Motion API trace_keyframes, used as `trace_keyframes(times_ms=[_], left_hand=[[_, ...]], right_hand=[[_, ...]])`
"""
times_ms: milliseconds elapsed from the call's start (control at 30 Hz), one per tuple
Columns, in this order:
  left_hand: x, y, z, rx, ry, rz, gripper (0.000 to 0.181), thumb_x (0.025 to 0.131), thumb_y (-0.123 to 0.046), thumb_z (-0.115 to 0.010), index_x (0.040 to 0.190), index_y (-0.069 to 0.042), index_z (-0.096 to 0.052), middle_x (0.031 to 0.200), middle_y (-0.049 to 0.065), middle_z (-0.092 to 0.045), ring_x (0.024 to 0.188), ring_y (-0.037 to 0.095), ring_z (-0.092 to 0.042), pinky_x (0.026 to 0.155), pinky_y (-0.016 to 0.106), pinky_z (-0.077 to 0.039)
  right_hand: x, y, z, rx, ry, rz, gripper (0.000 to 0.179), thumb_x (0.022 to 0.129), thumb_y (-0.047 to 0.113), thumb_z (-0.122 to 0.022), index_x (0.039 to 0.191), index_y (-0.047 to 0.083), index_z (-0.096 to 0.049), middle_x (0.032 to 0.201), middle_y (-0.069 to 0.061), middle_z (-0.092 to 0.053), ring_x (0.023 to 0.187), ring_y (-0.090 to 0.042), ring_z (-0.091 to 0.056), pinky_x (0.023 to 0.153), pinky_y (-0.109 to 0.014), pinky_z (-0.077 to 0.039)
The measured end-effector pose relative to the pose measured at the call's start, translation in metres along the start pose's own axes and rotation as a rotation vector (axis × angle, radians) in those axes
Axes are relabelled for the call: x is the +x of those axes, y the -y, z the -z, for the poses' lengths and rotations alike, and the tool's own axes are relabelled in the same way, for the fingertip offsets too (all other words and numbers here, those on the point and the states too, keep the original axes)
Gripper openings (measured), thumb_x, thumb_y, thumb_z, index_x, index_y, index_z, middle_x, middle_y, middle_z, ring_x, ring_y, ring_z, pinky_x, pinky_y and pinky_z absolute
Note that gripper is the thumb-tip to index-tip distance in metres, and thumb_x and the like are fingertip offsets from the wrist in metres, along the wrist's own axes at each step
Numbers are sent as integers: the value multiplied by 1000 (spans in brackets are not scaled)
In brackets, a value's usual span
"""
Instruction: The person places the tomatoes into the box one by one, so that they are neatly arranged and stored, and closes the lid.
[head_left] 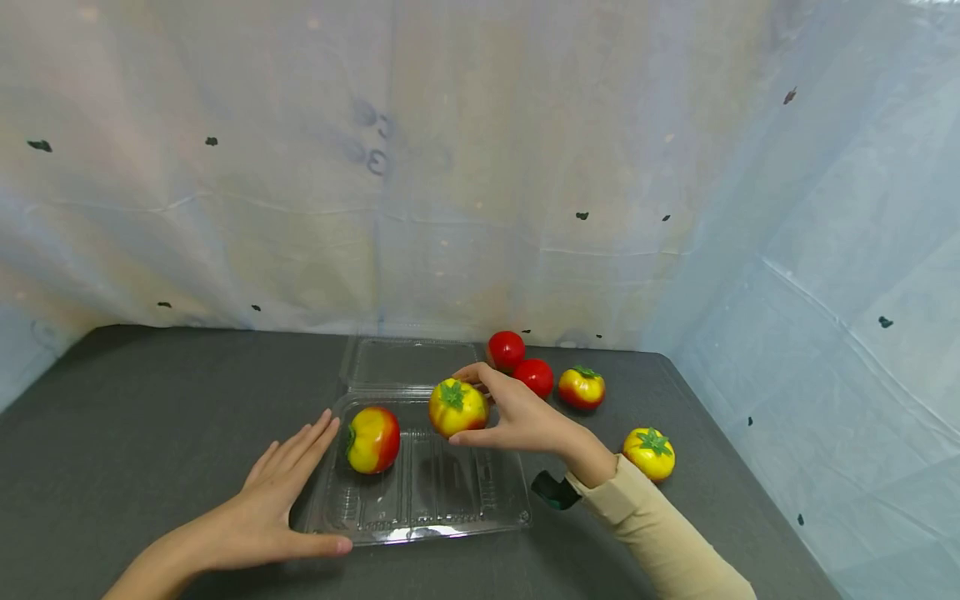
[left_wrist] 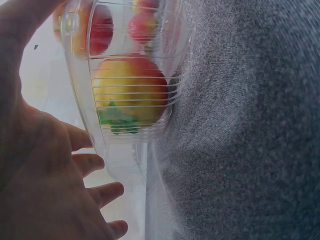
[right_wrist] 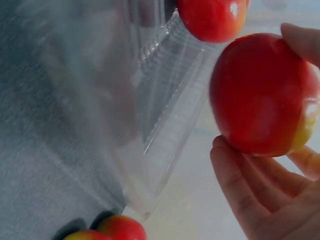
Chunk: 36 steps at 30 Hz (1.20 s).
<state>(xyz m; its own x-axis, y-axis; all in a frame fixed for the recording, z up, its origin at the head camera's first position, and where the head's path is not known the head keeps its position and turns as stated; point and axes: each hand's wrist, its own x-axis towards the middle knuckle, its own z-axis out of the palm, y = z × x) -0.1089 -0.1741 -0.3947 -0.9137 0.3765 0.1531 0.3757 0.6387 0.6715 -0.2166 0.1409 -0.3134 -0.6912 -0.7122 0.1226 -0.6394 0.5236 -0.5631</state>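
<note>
My right hand (head_left: 517,412) holds a glossy yellow-and-red tomato (head_left: 456,407) with a green leafy top, thumb on the near side and fingers round the far side. It is over the right part of a clear plastic clamshell box (head_left: 420,532), whose lid lies open at the back. The right wrist view shows the held tomato (right_wrist: 262,95) from its red side, gripped between thumb and fingers. A second yellow-and-red tomato (head_left: 372,440) lies on its side in the left of the box. At the box's left edge my left hand (head_left: 262,508) has its fingers straight and spread, holding nothing.
Two red fruits (head_left: 534,377) sit at the back, right of the lid. Farther right are two more yellow-and-red tomatoes, one behind (head_left: 581,388) and one nearer (head_left: 649,454). Pale plastic sheeting (head_left: 480,167) hangs behind the dark grey table (head_left: 187,400) and along its right side.
</note>
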Motion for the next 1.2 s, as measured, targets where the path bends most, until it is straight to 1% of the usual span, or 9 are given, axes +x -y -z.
trace_keyframes(times_ms=[133,267,400,533,633,833,900,1033,1200], left_hand=[[0,0,0,2,0,7,120,67,-57,-79,156,-25,-6,162,12,-4,141,50,-9,107,71,8],[0,0,-1,12,-5,3,119,67,-58,-79,156,-24,-7,162,11,-4,141,49,-9,107,70,7],[-1,0,-1,11,-6,7,119,67,-58,-79,156,-24,-7,162,11,-5,141,49,-9,108,70,7],[0,-1,-1,7,2,23,119,66,-58,-79,156,-25,-7,162,12,-4,141,49,-9,107,70,7],[1,-2,0,4,6,29,120,66,-58,-79,156,-24,-7,162,13,-4,141,50,-8,107,71,6],[1,-2,0,3,7,31,120,66,-58,-79,156,-26,-6,162,13,-4,141,50,-8,106,72,6],[1,-2,0,3,4,24,120,66,-58,-79,156,-26,-6,162,13,-4,141,49,-8,107,71,6],[1,-1,0,7,2,17,120,67,-58,-79,156,-26,-6,162,13,-4,142,49,-8,107,70,7],[0,-2,0,-4,7,18,119,67,-57,-79,156,-26,-5,162,13,-4,141,50,-8,106,71,6]], right_hand=[[3,4,-4,-19,27,-12,66,78,29,-79,133,11,-48,120,1,-56,100,-13,-56,85,-28,-53],[6,7,-8,-60,56,-51,65,79,32,-78,134,13,-51,120,-3,-51,94,-13,-54,82,-32,-55],[9,9,-12,-103,78,-75,64,79,34,-77,135,16,-52,120,-4,-49,94,-13,-54,80,-25,-53],[12,11,-15,-123,90,-65,64,79,33,-78,135,16,-52,118,-4,-49,95,-13,-53,80,-20,-50],[15,12,-17,-134,99,-52,64,79,33,-78,135,16,-52,118,-4,-49,95,-13,-52,81,-20,-49],[21,12,-23,-178,126,-33,65,80,32,-77,135,13,-50,123,-3,-52,98,-13,-53,85,-22,-49],[23,13,-25,-181,130,-23,64,80,31,-77,134,11,-49,123,-3,-54,98,-13,-54,86,-22,-49],[26,14,-27,-170,126,-14,60,79,29,-78,127,10,-48,119,-2,-57,96,-12,-55,85,-22,-49],[27,14,-32,-195,118,-26,58,77,32,-80,123,13,-51,116,-2,-54,95,-12,-54,84,-22,-49]])
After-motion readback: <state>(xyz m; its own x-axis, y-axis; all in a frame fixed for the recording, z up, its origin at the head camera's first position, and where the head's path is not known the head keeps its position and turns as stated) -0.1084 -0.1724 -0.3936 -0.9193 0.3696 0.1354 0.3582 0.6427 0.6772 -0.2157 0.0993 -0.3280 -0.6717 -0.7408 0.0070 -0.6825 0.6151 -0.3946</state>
